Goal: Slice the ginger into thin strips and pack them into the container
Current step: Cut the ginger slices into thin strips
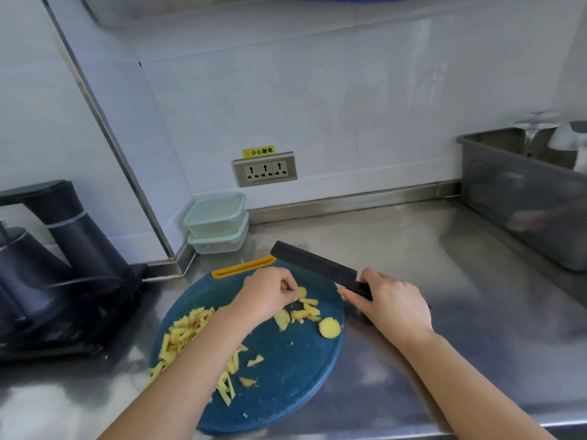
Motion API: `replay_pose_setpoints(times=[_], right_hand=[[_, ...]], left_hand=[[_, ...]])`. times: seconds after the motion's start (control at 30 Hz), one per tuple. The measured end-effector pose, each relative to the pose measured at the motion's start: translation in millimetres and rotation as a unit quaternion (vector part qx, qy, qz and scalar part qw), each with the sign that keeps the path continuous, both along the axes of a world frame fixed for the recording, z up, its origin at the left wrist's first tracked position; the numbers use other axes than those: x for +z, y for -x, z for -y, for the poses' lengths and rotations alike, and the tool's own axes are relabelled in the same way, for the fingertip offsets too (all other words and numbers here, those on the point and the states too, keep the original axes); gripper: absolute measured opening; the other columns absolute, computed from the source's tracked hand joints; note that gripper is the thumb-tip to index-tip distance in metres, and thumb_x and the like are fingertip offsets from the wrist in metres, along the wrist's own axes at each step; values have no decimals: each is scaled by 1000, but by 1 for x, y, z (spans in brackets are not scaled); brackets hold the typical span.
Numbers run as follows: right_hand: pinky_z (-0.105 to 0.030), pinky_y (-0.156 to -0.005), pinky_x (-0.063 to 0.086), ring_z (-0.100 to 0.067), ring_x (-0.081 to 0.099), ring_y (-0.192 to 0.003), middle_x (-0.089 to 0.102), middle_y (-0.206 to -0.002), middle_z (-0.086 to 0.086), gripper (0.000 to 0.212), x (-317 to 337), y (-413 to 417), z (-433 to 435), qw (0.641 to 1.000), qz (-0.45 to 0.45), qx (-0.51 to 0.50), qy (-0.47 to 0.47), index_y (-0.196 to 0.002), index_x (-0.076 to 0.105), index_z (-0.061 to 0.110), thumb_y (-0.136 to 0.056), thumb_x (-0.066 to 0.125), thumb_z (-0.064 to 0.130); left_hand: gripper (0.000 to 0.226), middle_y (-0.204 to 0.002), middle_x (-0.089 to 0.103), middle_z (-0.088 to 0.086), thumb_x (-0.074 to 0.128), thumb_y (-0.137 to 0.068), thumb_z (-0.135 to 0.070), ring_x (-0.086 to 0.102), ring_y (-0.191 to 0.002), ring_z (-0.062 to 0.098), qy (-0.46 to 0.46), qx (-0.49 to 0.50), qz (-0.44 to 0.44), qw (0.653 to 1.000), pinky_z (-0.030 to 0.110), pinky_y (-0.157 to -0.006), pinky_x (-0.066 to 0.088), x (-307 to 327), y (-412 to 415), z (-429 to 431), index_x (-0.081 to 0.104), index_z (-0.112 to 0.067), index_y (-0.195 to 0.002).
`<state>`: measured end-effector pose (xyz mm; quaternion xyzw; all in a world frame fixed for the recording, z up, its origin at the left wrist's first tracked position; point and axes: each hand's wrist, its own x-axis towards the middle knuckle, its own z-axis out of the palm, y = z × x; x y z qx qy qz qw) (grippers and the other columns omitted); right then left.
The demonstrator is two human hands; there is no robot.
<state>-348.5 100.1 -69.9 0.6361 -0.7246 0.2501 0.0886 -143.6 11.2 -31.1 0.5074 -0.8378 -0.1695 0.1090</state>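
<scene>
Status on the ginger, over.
Left hand pinching ginger slices on board. Right hand gripping knife. Strips heaped board-left; containers stacked, lids on.

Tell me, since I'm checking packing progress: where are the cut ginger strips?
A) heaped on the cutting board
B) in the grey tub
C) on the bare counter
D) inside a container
A: the ginger strips lie heaped on the cutting board.
</scene>
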Motion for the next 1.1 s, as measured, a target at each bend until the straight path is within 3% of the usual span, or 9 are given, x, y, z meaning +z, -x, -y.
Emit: replay_pose_setpoints(times=[0.1,0.2,0.3,0.43,0.6,0.7,0.8,0.93,1.1], right_hand=[[-28,-48,34,-20,59,-59,60,-67,5,46,-5,2,3,999,-5,19,37,-79,43,22,-85,45,67],[-22,-38,25,-19,50,-39,51,-50,7,45,-12,3,6,993,-24,24,112,-68,41,22,-78,56,63],[-21,-39,24,-19,49,-38,50,-49,7,46,-14,3,7,991,-10,24,135,-68,40,23,-80,45,67],[-24,-35,32,-19,48,-37,49,-49,7,54,-16,5,8,989,-7,14,150,-67,47,19,-82,37,69],[-24,-34,36,-19,48,-35,52,-51,5,48,-11,6,8,981,20,-8,191,-71,55,14,-82,47,61],[-21,-35,29,-20,47,-33,51,-48,4,44,-10,5,7,983,6,-7,185,-69,55,13,-79,57,56],[-27,-40,38,-23,55,-43,56,-56,3,45,-13,6,7,992,-8,-11,128,-75,55,14,-81,58,59],[-31,-50,44,-24,60,-57,61,-67,2,50,-11,5,5,997,5,-21,72,-83,54,15,-86,48,64],[-31,-54,46,-23,62,-65,62,-73,4,51,-6,2,3,999,-3,-27,29,-88,53,17,-87,42,67]], left_hand=[[25,-97,58,-12,68,-84,-36,57,-100,9,2,-9,19,1000,39,-96,43,0,1,0,65,-28,-108],[22,-97,58,-13,69,-83,-33,56,-100,10,-9,-12,3,1000,39,-95,44,0,3,-1,64,-26,-103],[19,-93,57,-15,71,-83,-27,58,-97,10,8,-12,-7,1000,35,-94,43,3,6,-4,61,-24,-99],[4,-84,63,-12,67,-87,-20,60,-74,0,32,14,-130,991,11,-66,44,11,6,-13,64,-23,-89],[4,-84,70,-10,69,-85,-20,63,-74,-3,-45,57,-269,960,4,-61,43,5,12,-54,71,-20,-88],[3,-80,70,-8,70,-84,-18,61,-71,-5,-56,40,-259,963,5,-63,44,-12,22,-75,71,-20,-85],[6,-81,66,-11,67,-86,-17,59,-73,-4,-2,39,-228,973,7,-68,45,-21,26,-78,69,-22,-90],[25,-105,60,-10,62,-90,-24,56,-91,2,54,12,-169,984,16,-84,45,-28,25,-79,65,-24,-115],[33,-116,60,-8,64,-87,-36,50,-109,10,90,-25,-107,990,25,-94,41,-31,26,-82,64,-25,-119]])
